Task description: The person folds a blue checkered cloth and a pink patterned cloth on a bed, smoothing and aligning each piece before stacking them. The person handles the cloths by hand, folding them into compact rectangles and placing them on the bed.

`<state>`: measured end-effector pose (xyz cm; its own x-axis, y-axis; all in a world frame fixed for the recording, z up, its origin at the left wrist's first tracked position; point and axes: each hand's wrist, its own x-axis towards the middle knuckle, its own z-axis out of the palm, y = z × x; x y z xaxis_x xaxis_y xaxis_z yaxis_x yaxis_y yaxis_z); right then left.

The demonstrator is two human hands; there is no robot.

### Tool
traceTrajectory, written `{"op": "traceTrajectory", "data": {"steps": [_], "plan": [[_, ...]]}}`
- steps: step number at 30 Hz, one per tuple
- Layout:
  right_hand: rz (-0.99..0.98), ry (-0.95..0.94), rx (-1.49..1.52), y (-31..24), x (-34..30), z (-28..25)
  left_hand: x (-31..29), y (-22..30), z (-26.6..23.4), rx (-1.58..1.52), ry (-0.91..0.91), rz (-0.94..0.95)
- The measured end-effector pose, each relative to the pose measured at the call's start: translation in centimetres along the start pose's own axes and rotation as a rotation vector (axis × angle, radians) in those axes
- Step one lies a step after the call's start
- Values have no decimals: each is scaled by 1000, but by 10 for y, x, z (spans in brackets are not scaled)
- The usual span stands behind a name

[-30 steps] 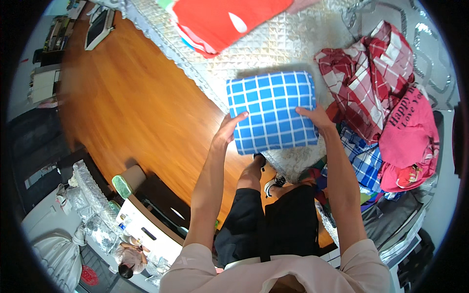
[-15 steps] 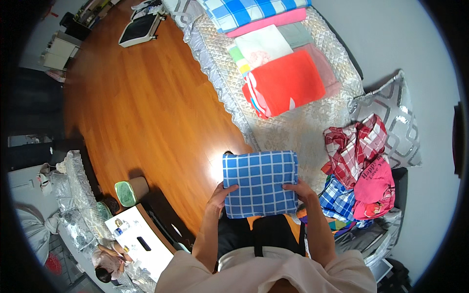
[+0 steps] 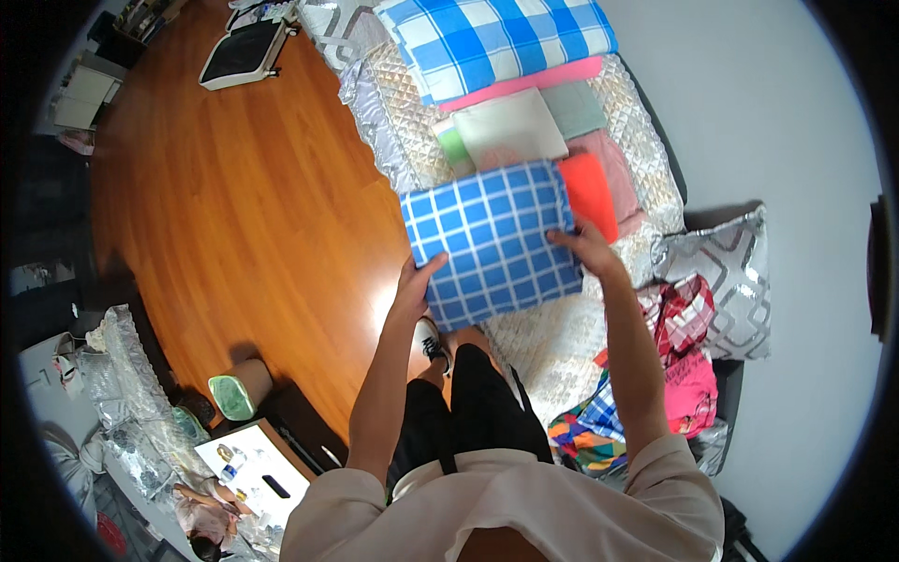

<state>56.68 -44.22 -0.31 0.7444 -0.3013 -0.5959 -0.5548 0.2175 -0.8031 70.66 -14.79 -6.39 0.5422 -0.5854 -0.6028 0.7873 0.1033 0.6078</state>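
Between my two hands I carry a folded blue cloth [image 3: 492, 248] with a white grid pattern. My left hand [image 3: 414, 281] grips its lower left edge, thumb on top. On the right edge my right hand [image 3: 582, 245] holds on the same way. The cloth hangs over the near end of a quilted sofa seat and hides most of a folded red cloth [image 3: 590, 197]. Beyond it lie a folded white cloth [image 3: 510, 126], a grey-green one [image 3: 573, 110], a dusty pink one [image 3: 609, 169] and a large blue-and-white checked one [image 3: 506, 47].
Crumpled red plaid [image 3: 688, 304] and pink clothes [image 3: 691, 393] lie beside a silver patterned cushion [image 3: 726, 272] at right. An open suitcase [image 3: 245, 54] rests on the wooden floor [image 3: 253, 206]. At lower left are a bin [image 3: 234, 395], a white table [image 3: 262, 478] and a seated person [image 3: 206, 520].
Both hands have moved the blue grid cloth forward and away from my body, tilting it slightly. It now covers most of the red cloth. My legs have stepped along the sofa.
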Motion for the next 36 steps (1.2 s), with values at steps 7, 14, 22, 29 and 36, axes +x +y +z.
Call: {"op": "traceTrajectory", "data": {"steps": [7, 14, 22, 29, 36], "plan": [[-59, 109, -81, -57, 202, -113, 218, 21, 74, -98, 5, 154], [-46, 211, -107, 34, 332, -156, 360, -55, 57, 22, 140, 90], [-84, 375, -586, 29, 324, -144, 354, -39, 59, 211, 175, 62], [200, 309, -839, 15, 311, -156, 326, -40, 77, 206, 358, -57], [-392, 515, -1386, 36, 295, -88, 305, -95, 60, 422, 216, -14]]}}
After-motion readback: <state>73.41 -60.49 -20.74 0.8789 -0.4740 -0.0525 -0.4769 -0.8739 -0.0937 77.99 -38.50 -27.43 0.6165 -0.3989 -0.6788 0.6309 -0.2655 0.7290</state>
